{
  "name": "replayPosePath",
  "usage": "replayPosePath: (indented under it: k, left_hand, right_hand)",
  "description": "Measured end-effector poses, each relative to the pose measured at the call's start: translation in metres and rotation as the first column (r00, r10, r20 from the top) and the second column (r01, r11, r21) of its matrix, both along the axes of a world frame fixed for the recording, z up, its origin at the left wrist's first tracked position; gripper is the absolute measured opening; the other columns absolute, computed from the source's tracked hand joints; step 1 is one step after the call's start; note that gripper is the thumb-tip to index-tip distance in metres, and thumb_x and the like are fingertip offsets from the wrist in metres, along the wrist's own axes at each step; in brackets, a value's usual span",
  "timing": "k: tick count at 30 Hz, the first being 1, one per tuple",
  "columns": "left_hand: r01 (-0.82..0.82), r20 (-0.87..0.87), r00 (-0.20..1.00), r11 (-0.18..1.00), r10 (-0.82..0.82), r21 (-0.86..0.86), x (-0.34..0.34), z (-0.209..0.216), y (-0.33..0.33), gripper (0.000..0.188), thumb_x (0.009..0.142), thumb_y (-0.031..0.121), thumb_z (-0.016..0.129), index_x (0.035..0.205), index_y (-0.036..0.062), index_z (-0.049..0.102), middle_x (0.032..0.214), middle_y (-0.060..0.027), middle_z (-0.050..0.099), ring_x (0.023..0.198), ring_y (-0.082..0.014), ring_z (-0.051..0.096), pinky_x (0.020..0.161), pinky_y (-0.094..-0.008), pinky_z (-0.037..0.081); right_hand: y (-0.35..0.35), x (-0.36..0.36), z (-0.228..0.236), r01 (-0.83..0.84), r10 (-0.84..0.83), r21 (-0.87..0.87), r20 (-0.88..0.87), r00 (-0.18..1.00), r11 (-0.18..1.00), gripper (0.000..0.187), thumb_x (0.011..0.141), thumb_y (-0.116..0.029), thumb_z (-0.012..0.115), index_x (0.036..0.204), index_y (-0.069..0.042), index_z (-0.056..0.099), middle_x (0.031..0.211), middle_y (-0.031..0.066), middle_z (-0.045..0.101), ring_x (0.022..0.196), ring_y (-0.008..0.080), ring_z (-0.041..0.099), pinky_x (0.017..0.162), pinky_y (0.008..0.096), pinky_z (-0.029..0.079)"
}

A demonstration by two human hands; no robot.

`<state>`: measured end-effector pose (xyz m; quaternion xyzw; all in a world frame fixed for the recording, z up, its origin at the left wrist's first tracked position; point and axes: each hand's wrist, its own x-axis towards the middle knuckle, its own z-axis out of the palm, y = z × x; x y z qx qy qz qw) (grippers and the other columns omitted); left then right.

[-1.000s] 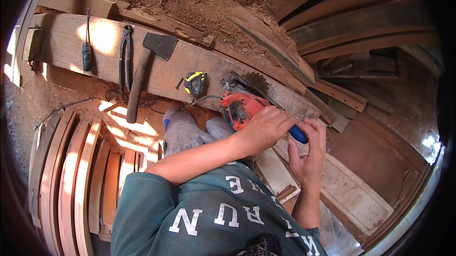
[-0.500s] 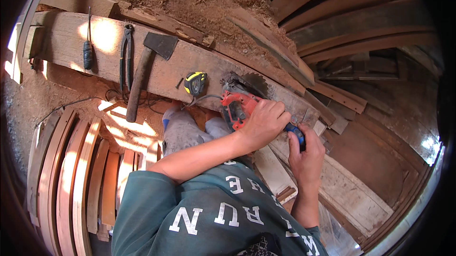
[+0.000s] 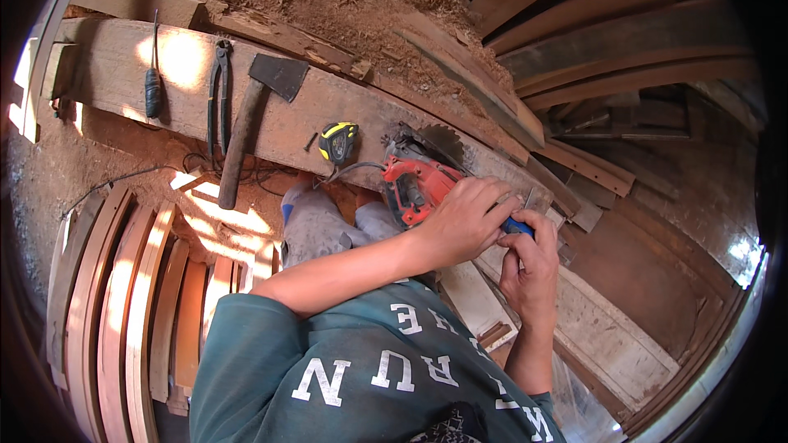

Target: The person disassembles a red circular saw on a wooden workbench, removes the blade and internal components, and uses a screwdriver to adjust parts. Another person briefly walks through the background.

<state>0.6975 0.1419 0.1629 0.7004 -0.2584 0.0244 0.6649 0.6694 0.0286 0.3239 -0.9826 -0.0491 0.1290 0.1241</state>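
My right hand (image 3: 532,266) is closed around a small blue-handled tool (image 3: 515,227). A thin, pale, blade-like strip shows beside its upper end. The fingertips of my left hand (image 3: 468,225) are pinched together against the tool, and whatever they hold is hidden. Just beyond my left hand, a red circular saw (image 3: 420,188) rests on a thick plank (image 3: 287,127), its toothed disc facing away from me. To the saw's left lies a yellow and black tape measure (image 3: 336,143).
Along the plank lie a hatchet (image 3: 246,127), pincers (image 3: 218,102) and a dark-handled screwdriver (image 3: 153,86). Stacked boards (image 3: 115,312) stand at the lower left, with more timber (image 3: 624,49) at the upper right. Sawdust (image 3: 353,0) covers the far ground; a cord (image 3: 123,176) trails left.
My right hand has turned and moved slightly up, bringing the blue tool closer to my left fingers. A thin strip now shows above it. The saw and other tools stay put.
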Motion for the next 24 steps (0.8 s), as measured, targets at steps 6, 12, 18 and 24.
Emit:
replayPosePath:
  k: [6,12,18,24]
  left_hand:
    - [0.106,0.011,0.994,0.985,-0.108,0.137,-0.004,-0.008,0.004,0.033,0.09,0.015,0.069,0.12,0.0029,0.069,0.109,-0.0119,0.066,0.106,-0.0324,0.064,0.091,-0.0456,0.05]
    - [-0.04,0.029,0.999,0.999,0.04,-0.025,0.004,0.005,0.001,0.035,0.086,0.015,0.073,0.12,0.0064,0.072,0.104,-0.0093,0.064,0.103,-0.0321,0.064,0.089,-0.0468,0.049]
    - [0.081,-0.01,0.997,0.986,-0.08,0.144,0.0,-0.006,0.002,0.042,0.084,0.016,0.077,0.124,0.0052,0.072,0.107,-0.0099,0.063,0.105,-0.0333,0.064,0.088,-0.0474,0.05]
    - [0.001,0.008,1.0,1.0,-0.001,-0.017,0.001,-0.002,-0.004,0.041,0.08,0.019,0.082,0.118,0.0064,0.072,0.098,-0.01,0.056,0.096,-0.0327,0.06,0.081,-0.0478,0.047]
  right_hand:
    - [0.016,0.0,-0.001,0.422,-0.42,0.036,-0.044,0.906,0.906,0.03,0.083,0.009,0.073,0.111,-0.001,0.07,0.12,0.021,0.068,0.107,0.0445,0.065,0.104,0.0503,0.054]
    - [-0.002,0.003,-0.002,0.01,-0.012,0.028,0.085,0.996,1.0,0.031,0.088,0.002,0.08,0.117,-0.001,0.07,0.121,0.0216,0.068,0.105,0.0426,0.068,0.094,0.0443,0.057]
    - [0.004,-0.004,-0.003,0.436,-0.435,-0.031,-0.157,0.887,0.899,0.031,0.085,0.008,0.075,0.114,-0.002,0.071,0.124,0.021,0.066,0.112,0.0433,0.066,0.098,0.047,0.055]
    - [-0.005,0.0,-0.006,0.128,-0.134,0.113,0.051,0.99,0.985,0.028,0.087,0.004,0.077,0.114,-0.001,0.071,0.121,0.0219,0.066,0.108,0.0421,0.068,0.094,0.0464,0.056]
